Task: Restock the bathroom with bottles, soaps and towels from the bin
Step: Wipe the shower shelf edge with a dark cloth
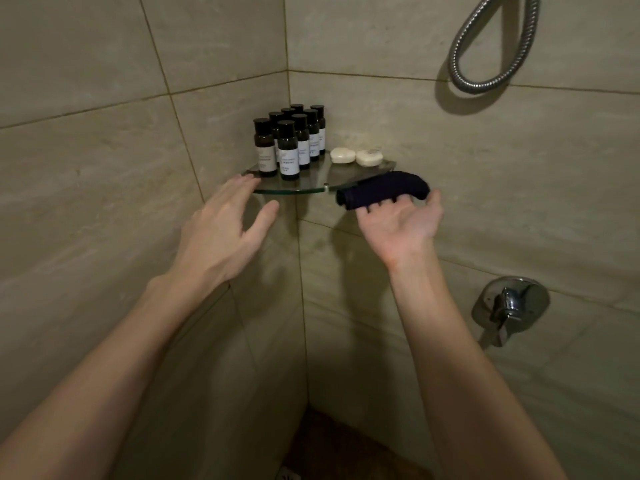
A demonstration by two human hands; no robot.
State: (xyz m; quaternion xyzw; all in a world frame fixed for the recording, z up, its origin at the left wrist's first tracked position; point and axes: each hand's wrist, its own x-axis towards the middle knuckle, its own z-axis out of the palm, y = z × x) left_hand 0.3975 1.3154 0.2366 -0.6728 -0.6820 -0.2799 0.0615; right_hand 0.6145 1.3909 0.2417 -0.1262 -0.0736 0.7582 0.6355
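Note:
A glass corner shelf (311, 183) is fixed in the tiled shower corner. Several small dark bottles (288, 147) with white labels stand on its left half. Two round white soaps (356, 156) lie on its right half by the wall. My right hand (398, 226) is palm up just below the shelf's right edge, its fingers curled round a rolled dark navy towel (384, 189) that touches the shelf's rim. My left hand (221, 230) hovers with spread, relaxed fingers at the shelf's left front edge, its fingertips close to the glass, holding nothing.
A metal shower hose (491, 53) loops on the right wall above. A chrome mixer tap (509, 306) sticks out of the right wall lower down. Beige tiled walls close in on both sides. The dark floor (332, 445) shows at the bottom.

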